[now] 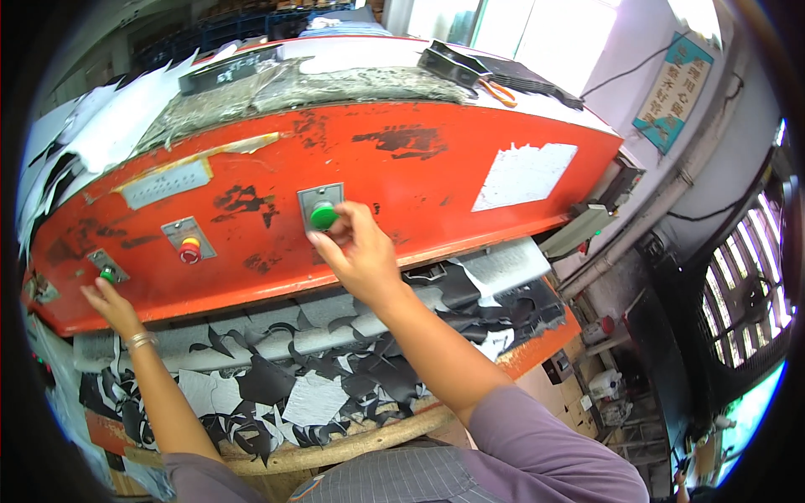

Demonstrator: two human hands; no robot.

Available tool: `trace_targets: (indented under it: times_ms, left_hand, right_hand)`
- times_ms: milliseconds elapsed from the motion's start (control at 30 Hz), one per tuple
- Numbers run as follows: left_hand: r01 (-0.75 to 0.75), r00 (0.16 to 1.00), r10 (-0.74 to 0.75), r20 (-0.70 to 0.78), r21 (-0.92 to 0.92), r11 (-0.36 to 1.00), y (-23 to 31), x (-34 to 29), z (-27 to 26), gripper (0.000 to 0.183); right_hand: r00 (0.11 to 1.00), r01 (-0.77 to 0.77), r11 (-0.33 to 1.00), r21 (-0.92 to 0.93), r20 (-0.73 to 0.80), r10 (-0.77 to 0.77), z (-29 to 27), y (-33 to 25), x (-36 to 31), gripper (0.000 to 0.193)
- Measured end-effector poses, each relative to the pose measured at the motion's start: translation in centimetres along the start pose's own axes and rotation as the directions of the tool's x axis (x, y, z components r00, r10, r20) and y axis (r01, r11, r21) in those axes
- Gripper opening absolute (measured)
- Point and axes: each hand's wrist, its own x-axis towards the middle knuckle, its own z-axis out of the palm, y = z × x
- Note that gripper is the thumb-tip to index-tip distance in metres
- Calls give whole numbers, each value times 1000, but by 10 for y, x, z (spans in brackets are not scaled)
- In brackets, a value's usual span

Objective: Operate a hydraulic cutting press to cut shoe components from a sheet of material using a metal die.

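Closest to the camera is a striped apron (394,479), right up against the bench's rounded wooden edge (335,457). Plenty of open room between the forearms, just flat black and white scraps (314,397) below the red machine's (436,201) bottom lip. Right hand (362,256) is at the big green button (323,215) on the panel, fingers half curled, thumb apart. Left hand (117,310) has its fingers loosely spread by the small green button (107,273). Up top there's a black box-like holder (453,65), can't make out its contents.
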Motion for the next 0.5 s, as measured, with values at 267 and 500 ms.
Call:
trace_targets:
  times_ms: [267, 500]
  left_hand:
    - [-84, 996, 84, 5, 174, 981, 50, 18, -21, 83]
    - [127, 572, -158, 805, 103, 986, 144, -213, -132, 26]
  right_hand:
    - [998, -37, 993, -108, -46, 32, -5, -24, -26, 28]
    - [682, 135, 915, -381, 705, 193, -71, -18, -196, 42]
